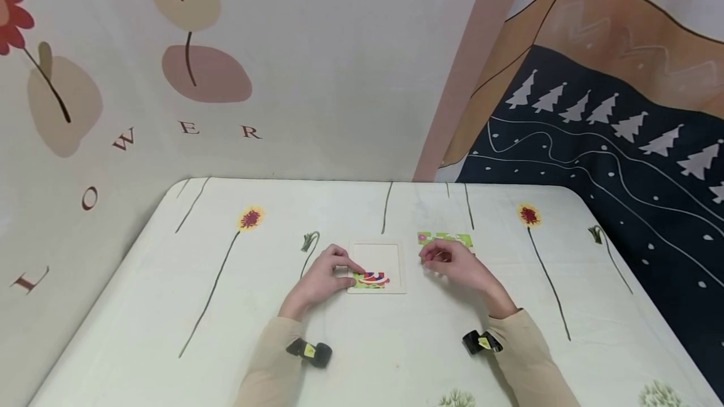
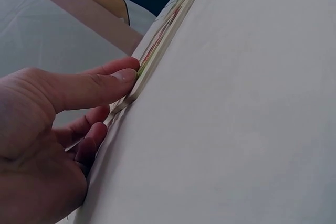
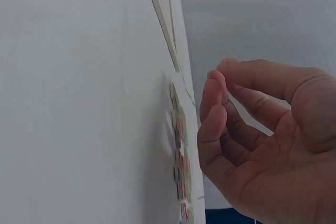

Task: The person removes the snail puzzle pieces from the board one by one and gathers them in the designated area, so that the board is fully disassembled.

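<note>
A square puzzle frame point(image 1: 403, 269) with a pale border lies flat on the table. Along its lower edge sit a few joined puzzle pieces point(image 1: 372, 279) in green, red, white and blue. The left hand point(image 1: 325, 276) is at the frame's left side; its extended thumb point(image 2: 107, 86) and index finger touch the leftmost pieces, while the other fingers rest by the frame's outer edge. To the right, the right hand point(image 1: 455, 264) hovers with loosely curved fingers just over loose puzzle pieces point(image 1: 447, 238), partly hidden by it. Between its fingertips point(image 3: 214, 85) no piece shows.
The table point(image 1: 226, 331) has a white cloth printed with flowers. Behind it hangs a pale curtain point(image 1: 339, 80) and, at right, a dark one with tree shapes point(image 1: 565, 149). A wrist camera point(image 1: 310, 352) is strapped to each forearm.
</note>
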`<action>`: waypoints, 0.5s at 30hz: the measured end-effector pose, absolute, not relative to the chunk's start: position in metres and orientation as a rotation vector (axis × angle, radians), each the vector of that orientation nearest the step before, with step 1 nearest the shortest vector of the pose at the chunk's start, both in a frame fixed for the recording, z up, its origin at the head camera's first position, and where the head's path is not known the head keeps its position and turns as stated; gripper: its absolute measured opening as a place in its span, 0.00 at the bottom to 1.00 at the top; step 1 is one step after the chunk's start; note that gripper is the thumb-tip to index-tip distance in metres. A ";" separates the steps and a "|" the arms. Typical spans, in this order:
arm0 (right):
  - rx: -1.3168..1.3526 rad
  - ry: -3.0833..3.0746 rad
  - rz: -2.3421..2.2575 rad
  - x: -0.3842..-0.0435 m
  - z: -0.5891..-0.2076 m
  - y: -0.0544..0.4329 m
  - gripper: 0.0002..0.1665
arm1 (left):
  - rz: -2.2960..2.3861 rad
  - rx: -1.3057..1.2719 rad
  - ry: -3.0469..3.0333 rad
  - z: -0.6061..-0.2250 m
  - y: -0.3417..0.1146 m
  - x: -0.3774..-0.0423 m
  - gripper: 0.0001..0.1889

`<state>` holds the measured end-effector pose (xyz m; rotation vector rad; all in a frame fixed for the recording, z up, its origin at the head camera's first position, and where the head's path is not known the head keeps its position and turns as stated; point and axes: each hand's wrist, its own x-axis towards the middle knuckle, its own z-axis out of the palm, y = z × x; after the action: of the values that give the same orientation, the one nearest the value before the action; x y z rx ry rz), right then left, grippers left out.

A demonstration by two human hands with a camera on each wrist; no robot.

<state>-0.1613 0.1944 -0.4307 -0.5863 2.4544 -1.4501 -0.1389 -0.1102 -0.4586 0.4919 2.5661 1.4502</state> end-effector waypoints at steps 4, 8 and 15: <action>-0.597 2.433 -1.436 -0.163 -0.434 0.183 0.09 | 1.444 0.457 2.573 -0.458 -0.110 -0.138 0.10; -0.630 2.404 -1.414 -0.163 -0.437 0.175 0.09 | 1.454 0.456 2.569 -0.459 -0.110 -0.138 0.10; -0.664 2.377 -1.400 -0.162 -0.436 0.162 0.09 | 1.450 0.472 2.565 -0.459 -0.111 -0.139 0.11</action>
<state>-0.1616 0.1625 -0.4365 -0.6635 2.3770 -1.4000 -0.1385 -0.1110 -0.4595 0.4721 2.5647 1.4503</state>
